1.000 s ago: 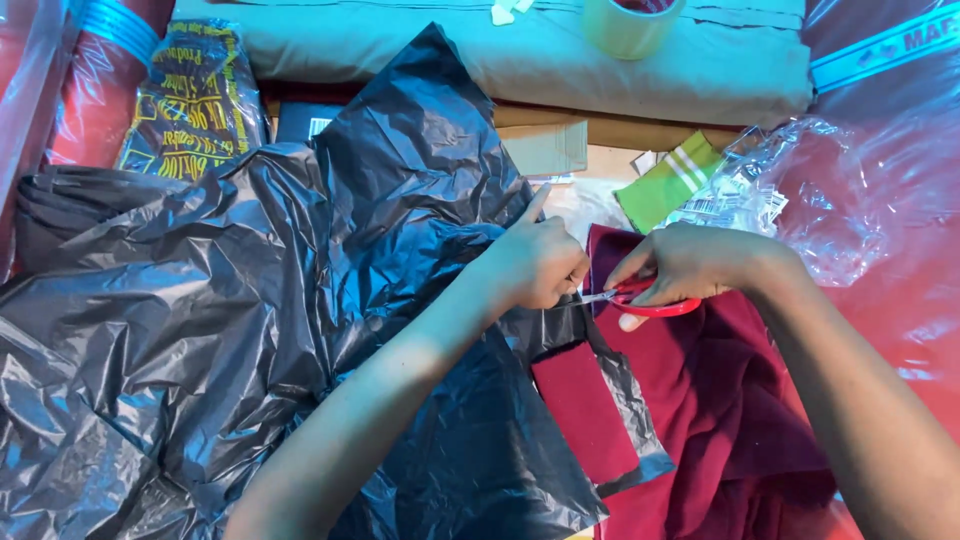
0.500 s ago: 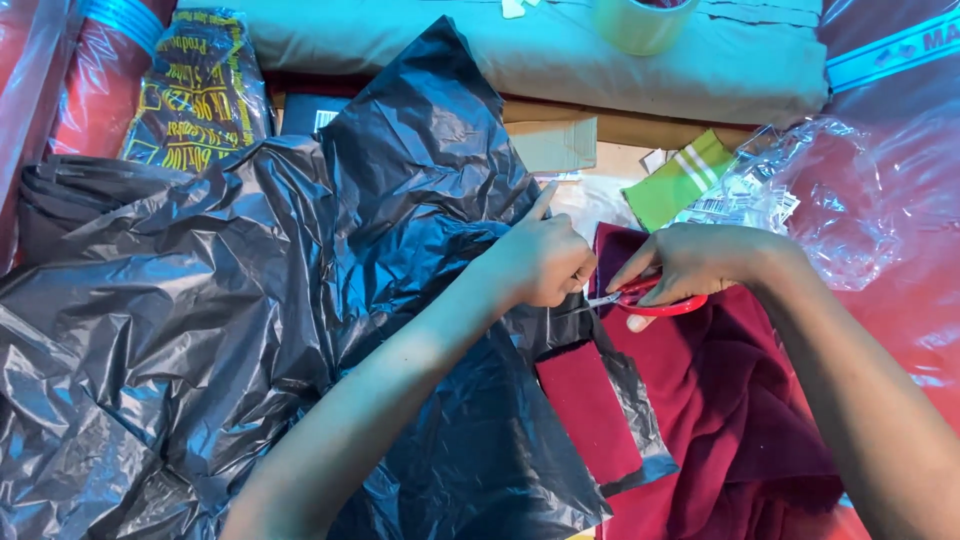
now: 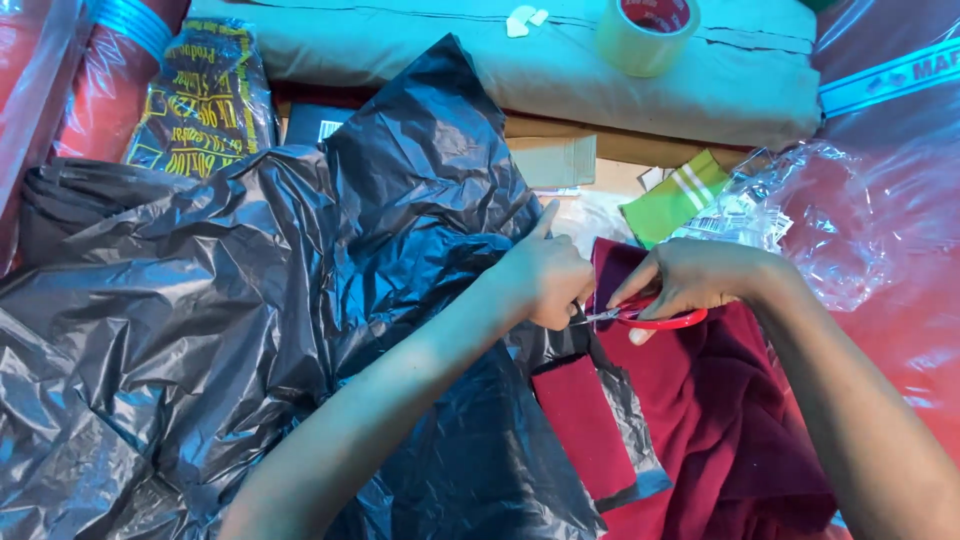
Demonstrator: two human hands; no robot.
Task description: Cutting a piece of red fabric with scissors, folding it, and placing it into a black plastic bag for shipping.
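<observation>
My right hand (image 3: 690, 275) grips small red-handled scissors (image 3: 650, 318), their short blades pointing left toward my left hand (image 3: 545, 275). My left hand is closed and pinches something small right at the blade tips; what it pinches is hidden by the fingers. Both hands work over dark red cloth (image 3: 730, 420) that lies at the lower right. A folded strip of the same red cloth (image 3: 580, 425) sits in a clear sleeve below the hands. A large crumpled black plastic bag (image 3: 230, 330) spreads under my left forearm.
A roll of tape (image 3: 647, 30) rests on a pale green folded cloth (image 3: 560, 70) at the top. A green-and-white striped piece (image 3: 675, 200) and crumpled clear plastic (image 3: 790, 215) lie at the right. Wrapped red bundles (image 3: 100, 60) and a printed packet (image 3: 205, 100) sit at the upper left.
The hands stay in the same spot over the red cloth. My left index finger now sticks up more, and the view has shifted slightly.
</observation>
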